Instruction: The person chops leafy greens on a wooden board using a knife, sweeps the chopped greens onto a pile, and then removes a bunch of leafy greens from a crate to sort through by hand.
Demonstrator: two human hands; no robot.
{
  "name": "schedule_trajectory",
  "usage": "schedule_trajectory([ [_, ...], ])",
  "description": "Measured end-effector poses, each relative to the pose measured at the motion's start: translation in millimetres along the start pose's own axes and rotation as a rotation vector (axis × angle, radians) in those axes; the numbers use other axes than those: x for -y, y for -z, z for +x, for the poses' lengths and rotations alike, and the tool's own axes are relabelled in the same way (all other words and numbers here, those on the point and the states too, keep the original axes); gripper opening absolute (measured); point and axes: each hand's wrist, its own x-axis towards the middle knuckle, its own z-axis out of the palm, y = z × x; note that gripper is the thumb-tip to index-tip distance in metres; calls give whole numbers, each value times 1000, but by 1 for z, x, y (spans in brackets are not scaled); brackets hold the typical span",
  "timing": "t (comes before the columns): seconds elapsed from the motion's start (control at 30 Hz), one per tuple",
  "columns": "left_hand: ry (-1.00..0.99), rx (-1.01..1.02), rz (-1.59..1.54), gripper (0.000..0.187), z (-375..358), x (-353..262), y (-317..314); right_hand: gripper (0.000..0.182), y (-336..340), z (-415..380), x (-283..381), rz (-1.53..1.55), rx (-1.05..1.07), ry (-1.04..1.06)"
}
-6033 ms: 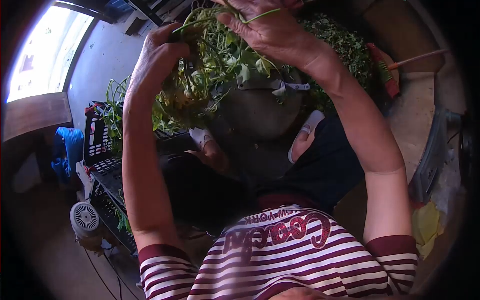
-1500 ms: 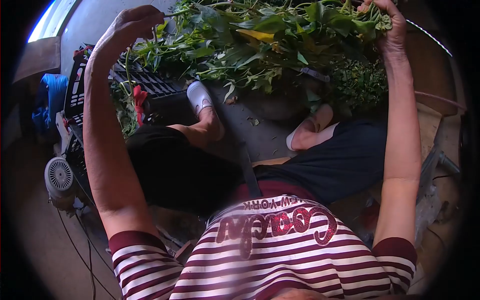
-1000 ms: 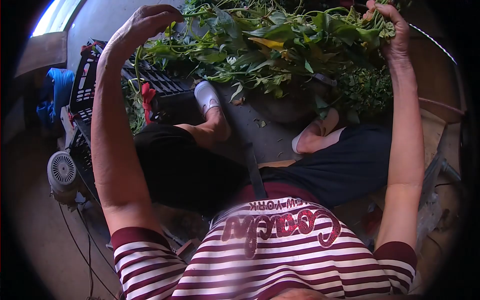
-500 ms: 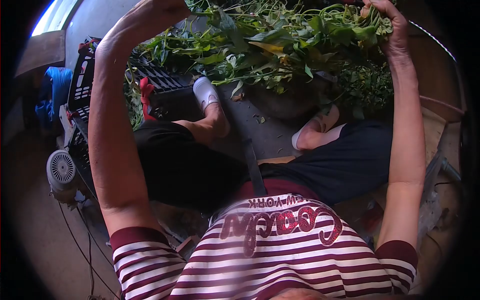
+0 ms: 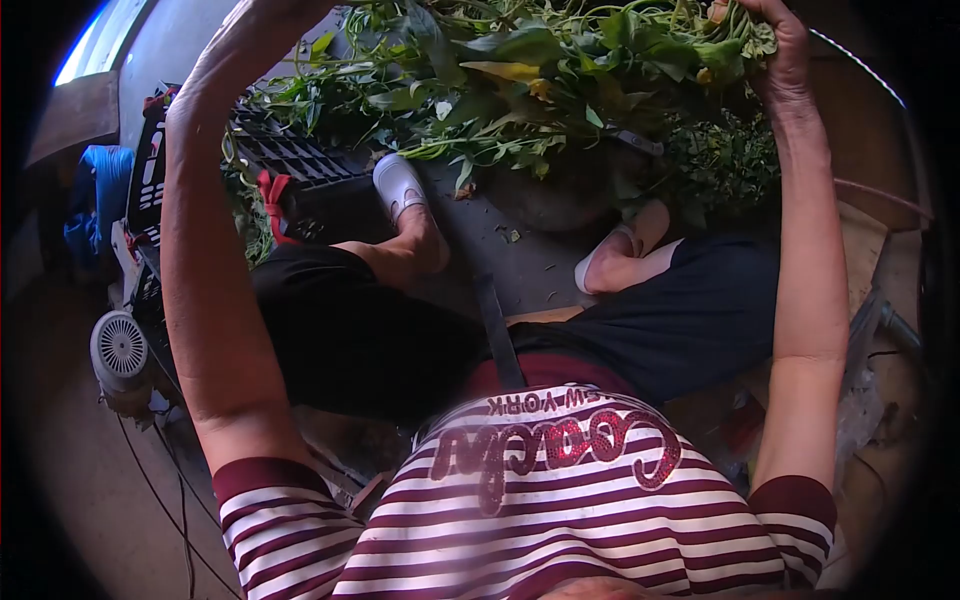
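A large heap of long-stemmed leafy greens (image 5: 520, 90), with a few yellowed leaves, stretches across the top of the view. My right hand (image 5: 783, 45) is closed round a bunch of stems at the heap's right end. At the upper left, my left hand (image 5: 290, 8) is mostly cut off by the frame's edge, beside the left end of the greens. Its fingers are out of sight, so what it holds, if anything, does not show.
A black plastic crate (image 5: 290, 150) with a red tie (image 5: 273, 200) stands at the left. Behind it are a blue bundle (image 5: 105, 195) and a round vented motor housing (image 5: 120, 345). My feet in pale shoes (image 5: 398, 182) rest on the floor below the greens. More greens (image 5: 720, 170) lie at right.
My left hand has moved left and up, farther out of the frame. The greens have shifted slightly left and up, while my right hand keeps its hold on the stems.
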Motion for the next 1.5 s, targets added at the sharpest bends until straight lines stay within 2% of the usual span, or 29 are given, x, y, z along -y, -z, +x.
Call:
schedule_trajectory([
  [0.63, 27, -43, -14, 26, -13, -14, -3, 35, -4, -3, 16, 15, 28, 65],
  [1.03, 34, -67, 45, 20, -19, -24, 5, 32, -9, -19, 10, -220, 238, 79],
  [1.27, 25, -80, 155, 17, -20, -48, 8, 30, -12, -22, 9, -258, 280, 85],
  [1.5, -38, -144, 441, 15, -9, -102, 4, 29, -18, -14, 9, -240, 305, 86],
])
